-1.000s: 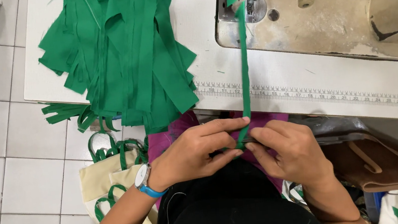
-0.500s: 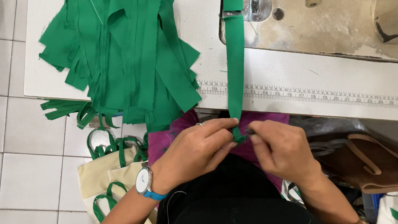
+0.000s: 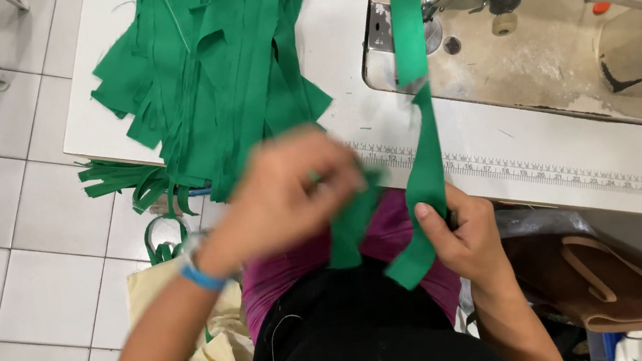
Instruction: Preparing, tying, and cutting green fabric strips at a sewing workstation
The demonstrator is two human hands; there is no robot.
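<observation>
Your left hand (image 3: pixel 290 196) has lifted away from your right since half a second ago, when both hands met at the end of the strip against your lap; now it sits higher and further left, blurred with motion, over the front edge of the white table (image 3: pixel 338 56). Its fingers curl around a second green strip (image 3: pixel 351 226) that hangs down from it across your purple top, though the blur keeps you from telling just how tight that hold is.

Your right hand (image 3: pixel 463 236) stays low at the table edge, thumb pressed onto the green fabric strip (image 3: pixel 424 168), pinching it against the fingers beneath. That strip runs up from your hand, over the printed ruler along the table edge, and under the head of the sewing machine (image 3: pixel 564 36); its free end folds down below your thumb toward your lap.

On the table to your left lies a pile of green strips (image 3: pixel 203 81), some ends spilling over the edge. Below it, on the tiled floor (image 3: pixel 13 267), cream bags with green handles (image 3: pixel 220 356) rest beside your left arm. A blue band (image 3: pixel 202 277) circles your left wrist. To your right, under the table, sits a brown bag (image 3: pixel 595 285).
</observation>
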